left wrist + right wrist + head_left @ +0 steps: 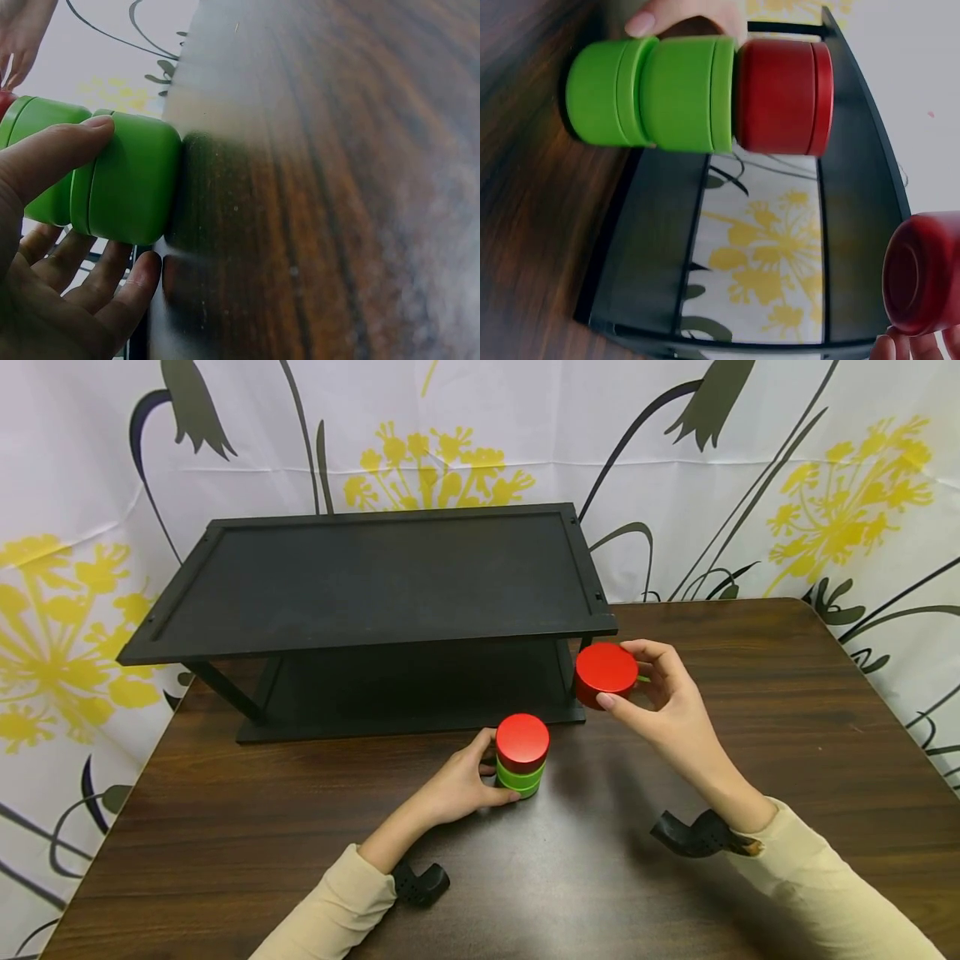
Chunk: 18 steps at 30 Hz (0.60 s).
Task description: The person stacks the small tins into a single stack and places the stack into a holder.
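Observation:
On the table stands a stack of small round canisters: a lower green canister, another green canister, and a red canister on top. My left hand holds the stack low down, its thumb on the near side and fingers round the far side. In the left wrist view its thumb presses the lower green canister. Up in the air, right of the stack and higher, my right hand grips a second red canister between thumb and fingers. Its underside faces the stack's side in the right wrist view.
A black two-level shelf stands behind the stack, its right front corner close to the raised red canister. Dark wooden table extends to both sides. A patterned white curtain hangs behind.

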{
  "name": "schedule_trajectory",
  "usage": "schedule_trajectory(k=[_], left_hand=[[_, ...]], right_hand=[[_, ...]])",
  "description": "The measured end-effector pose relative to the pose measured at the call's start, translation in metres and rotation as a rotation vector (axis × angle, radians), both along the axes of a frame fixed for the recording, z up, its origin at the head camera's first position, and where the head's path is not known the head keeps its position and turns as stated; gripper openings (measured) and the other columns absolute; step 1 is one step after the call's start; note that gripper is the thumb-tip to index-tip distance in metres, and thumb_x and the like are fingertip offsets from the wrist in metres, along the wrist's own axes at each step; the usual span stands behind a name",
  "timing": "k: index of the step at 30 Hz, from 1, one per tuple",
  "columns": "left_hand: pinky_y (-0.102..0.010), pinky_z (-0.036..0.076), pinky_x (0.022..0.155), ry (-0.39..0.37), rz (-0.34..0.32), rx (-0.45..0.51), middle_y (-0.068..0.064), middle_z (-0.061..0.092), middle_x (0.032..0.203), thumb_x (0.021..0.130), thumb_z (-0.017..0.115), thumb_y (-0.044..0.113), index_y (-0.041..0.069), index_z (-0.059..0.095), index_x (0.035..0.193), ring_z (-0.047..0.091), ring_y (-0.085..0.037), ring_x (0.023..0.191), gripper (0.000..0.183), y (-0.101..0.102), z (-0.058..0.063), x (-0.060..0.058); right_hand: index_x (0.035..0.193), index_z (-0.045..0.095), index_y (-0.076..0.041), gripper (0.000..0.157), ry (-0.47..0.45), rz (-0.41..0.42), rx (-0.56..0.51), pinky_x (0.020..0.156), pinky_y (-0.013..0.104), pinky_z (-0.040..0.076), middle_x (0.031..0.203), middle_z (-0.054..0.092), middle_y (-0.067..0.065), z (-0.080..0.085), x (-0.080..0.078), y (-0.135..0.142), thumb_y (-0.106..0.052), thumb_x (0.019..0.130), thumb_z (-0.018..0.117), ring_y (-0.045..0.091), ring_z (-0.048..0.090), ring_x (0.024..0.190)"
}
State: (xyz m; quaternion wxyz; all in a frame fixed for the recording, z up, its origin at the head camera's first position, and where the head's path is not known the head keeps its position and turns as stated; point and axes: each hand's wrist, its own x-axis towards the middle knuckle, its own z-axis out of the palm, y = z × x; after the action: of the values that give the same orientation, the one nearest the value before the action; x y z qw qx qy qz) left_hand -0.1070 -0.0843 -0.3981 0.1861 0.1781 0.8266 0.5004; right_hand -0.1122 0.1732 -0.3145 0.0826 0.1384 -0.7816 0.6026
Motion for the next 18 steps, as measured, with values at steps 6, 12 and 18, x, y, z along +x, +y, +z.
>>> schedule_trajectory(k=[6, 12, 18], left_hand=[[-0.044, 0.05, 0.102, 0.003, -0.002, 0.004, -0.013, 0.05, 0.136, 0.077, 0.079, 0.01, 0.008, 0.038, 0.134, 0.053, -0.029, 0.125, 0.07, 0.0, -0.001, 0.0], [-0.044, 0.05, 0.102, 0.005, -0.001, 0.005, -0.013, 0.05, 0.136, 0.078, 0.078, 0.011, 0.008, 0.038, 0.134, 0.053, -0.029, 0.124, 0.069, 0.0, -0.001, 0.0], [-0.045, 0.05, 0.102, 0.001, -0.002, 0.004, -0.012, 0.051, 0.135, 0.078, 0.078, 0.011, 0.009, 0.038, 0.133, 0.053, -0.029, 0.124, 0.068, 0.0, 0.0, 0.001]], right_hand=[[0.13, 0.044, 0.0, 0.055, -0.014, 0.052, 0.021, 0.092, 0.01, 0.047, 0.122, 0.052, -0.007, -0.001, 0.005, -0.01, 0.004, 0.081, 0.069, 0.007, 0.055, 0.107], [0.13, 0.045, -0.002, 0.057, -0.015, 0.115, 0.038, 0.094, 0.014, 0.046, 0.12, 0.056, -0.004, -0.005, 0.008, -0.019, 0.003, 0.08, 0.072, 0.005, 0.055, 0.108], [0.129, 0.046, -0.006, 0.058, -0.026, 0.164, 0.054, 0.093, 0.015, 0.047, 0.119, 0.059, 0.002, -0.01, 0.01, -0.027, 0.001, 0.079, 0.074, 0.004, 0.055, 0.106]])
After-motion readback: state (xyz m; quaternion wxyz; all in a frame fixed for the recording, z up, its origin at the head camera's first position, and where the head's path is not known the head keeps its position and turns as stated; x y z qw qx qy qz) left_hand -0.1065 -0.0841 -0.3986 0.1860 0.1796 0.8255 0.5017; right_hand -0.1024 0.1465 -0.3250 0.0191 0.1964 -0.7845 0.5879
